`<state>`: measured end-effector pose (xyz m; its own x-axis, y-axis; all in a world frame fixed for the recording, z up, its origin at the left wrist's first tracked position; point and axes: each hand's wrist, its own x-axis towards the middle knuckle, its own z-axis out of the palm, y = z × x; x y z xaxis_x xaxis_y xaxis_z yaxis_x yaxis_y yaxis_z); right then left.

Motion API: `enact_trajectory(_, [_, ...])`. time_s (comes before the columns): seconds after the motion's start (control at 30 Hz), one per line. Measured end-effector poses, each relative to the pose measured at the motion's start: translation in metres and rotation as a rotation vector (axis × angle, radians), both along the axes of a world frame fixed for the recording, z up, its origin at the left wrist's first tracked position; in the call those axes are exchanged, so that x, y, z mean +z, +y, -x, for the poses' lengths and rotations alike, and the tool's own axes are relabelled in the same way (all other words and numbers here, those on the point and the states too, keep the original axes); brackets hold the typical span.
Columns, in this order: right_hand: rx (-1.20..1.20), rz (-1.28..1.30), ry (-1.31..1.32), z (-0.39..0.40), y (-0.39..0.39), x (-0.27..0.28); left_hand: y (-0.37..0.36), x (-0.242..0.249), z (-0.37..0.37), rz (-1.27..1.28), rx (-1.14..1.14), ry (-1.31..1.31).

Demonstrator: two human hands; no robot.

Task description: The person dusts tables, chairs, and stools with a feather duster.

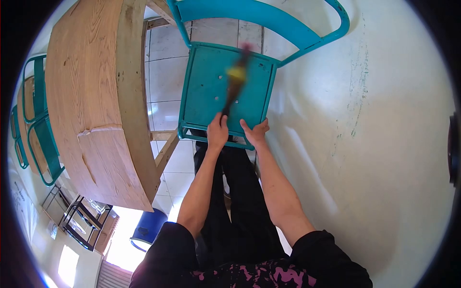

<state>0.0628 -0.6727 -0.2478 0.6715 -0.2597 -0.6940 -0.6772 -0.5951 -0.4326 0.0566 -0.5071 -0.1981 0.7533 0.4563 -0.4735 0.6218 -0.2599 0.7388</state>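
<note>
A teal metal chair (197, 91) stands in front of me, its seat facing up and its curved backrest at the far side. My left hand (218, 133) is closed round the dark handle of a feather duster (235, 79). The duster is smeared by motion; brown, a yellow band and a reddish tip show over the seat. At the seat's front right corner, my right hand (256, 131) grips the edge, thumb on top. Its other fingers are partly hidden.
A wooden table (91, 81) stands close on the left of the chair. The pale wall (345, 144) runs close along the right. More teal chairs (45, 139) are beyond the table, and a blue bin (150, 225) sits at lower left on the tiled floor (165, 81).
</note>
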Motion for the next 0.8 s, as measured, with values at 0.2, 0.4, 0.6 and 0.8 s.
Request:
enact_trajectory(0.2, [-0.021,-0.028,0.002,-0.002,0.001,0.005,0.012,0.001,0.010,-0.049,0.151,-0.022])
enact_trajectory(0.4, [0.007,-0.088,0.008,-0.004,-0.003,0.004,0.008,-0.001,0.032,-0.094,-0.154,-0.028])
enact_trajectory(0.6, [-0.018,-0.102,0.037,-0.003,-0.003,0.005,0.016,-0.004,0.035,-0.191,0.194,-0.037])
enact_trajectory(0.8, [-0.015,-0.067,0.023,-0.002,-0.002,0.002,0.015,0.005,0.045,-0.106,-0.197,0.018])
